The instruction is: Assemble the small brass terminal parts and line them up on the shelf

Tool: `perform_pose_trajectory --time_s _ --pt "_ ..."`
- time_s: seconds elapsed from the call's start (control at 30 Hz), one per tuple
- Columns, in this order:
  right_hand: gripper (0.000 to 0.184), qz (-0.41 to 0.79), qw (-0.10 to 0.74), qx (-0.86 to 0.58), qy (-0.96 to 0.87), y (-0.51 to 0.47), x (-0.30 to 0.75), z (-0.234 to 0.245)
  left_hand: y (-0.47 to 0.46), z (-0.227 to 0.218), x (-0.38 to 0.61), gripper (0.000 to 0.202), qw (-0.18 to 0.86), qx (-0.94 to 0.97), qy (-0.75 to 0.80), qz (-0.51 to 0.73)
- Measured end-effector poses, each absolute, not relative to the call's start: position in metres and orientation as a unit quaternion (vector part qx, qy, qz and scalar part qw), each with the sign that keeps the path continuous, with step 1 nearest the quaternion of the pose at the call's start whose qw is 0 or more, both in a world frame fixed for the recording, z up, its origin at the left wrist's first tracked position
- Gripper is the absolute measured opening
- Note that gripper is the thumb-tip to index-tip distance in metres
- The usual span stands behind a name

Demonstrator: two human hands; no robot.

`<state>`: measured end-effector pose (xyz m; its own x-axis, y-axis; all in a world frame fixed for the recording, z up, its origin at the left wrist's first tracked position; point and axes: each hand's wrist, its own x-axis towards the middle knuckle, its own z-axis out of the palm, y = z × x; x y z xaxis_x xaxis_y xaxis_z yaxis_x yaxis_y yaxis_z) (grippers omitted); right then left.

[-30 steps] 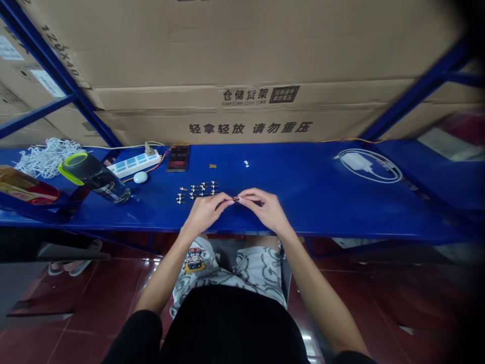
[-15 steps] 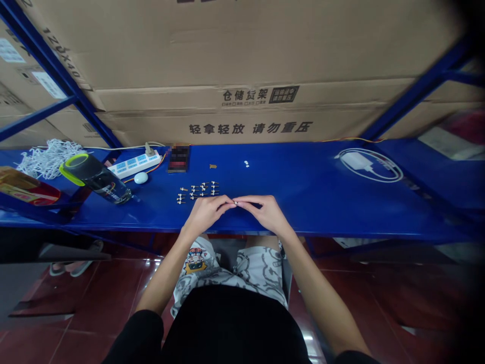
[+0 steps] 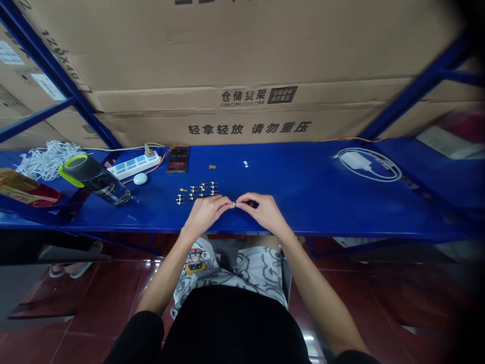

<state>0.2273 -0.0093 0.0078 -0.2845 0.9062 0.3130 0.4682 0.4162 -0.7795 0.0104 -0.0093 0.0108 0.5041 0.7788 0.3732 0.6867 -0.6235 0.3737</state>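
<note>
My left hand [image 3: 206, 213] and my right hand [image 3: 265, 212] meet above the blue steel shelf [image 3: 303, 217], pinching a tiny pale part [image 3: 234, 203] between their fingertips. The fingers hide most of it, so its exact form cannot be made out. To the left of my left hand lie several small screws with white fittings [image 3: 197, 191], set out in short rows. Farther back are a small brass piece [image 3: 212, 166] and a small white piece [image 3: 245, 164].
A power strip [image 3: 132, 167], a pale computer mouse [image 3: 140, 178], a water bottle [image 3: 96, 180] and white netting [image 3: 49, 161] occupy the shelf's left end. A white charger with its cable [image 3: 354, 161] lies at the right. Cardboard cartons [image 3: 242, 60] rise behind the shelf.
My hands have come closer together than a second ago, and the fingertips stay on the tiny part. The small screws and other shelf items have not visibly moved.
</note>
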Motion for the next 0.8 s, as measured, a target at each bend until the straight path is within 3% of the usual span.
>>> perform_pose_trajectory --time_s 0.37,0.57,0.7,0.8 --pt "0.017 0.108 0.352 -0.510 -0.778 -0.005 0.229 -0.004 -0.006 0.007 0.013 0.029 0.024 0.856 0.427 0.290" --pt "0.018 0.090 0.337 -0.513 -0.784 -0.007 0.227 -0.002 -0.004 0.005 0.014 0.027 0.064 0.862 0.408 0.295" --pt "0.028 0.076 0.330 -0.524 -0.782 -0.010 0.229 0.002 -0.005 0.005 0.013 0.028 0.047 0.866 0.428 0.252" --pt "0.038 0.026 0.270 -0.547 -0.792 -0.011 0.234 0.000 -0.006 0.007 0.013 0.035 0.045 0.865 0.448 0.219"
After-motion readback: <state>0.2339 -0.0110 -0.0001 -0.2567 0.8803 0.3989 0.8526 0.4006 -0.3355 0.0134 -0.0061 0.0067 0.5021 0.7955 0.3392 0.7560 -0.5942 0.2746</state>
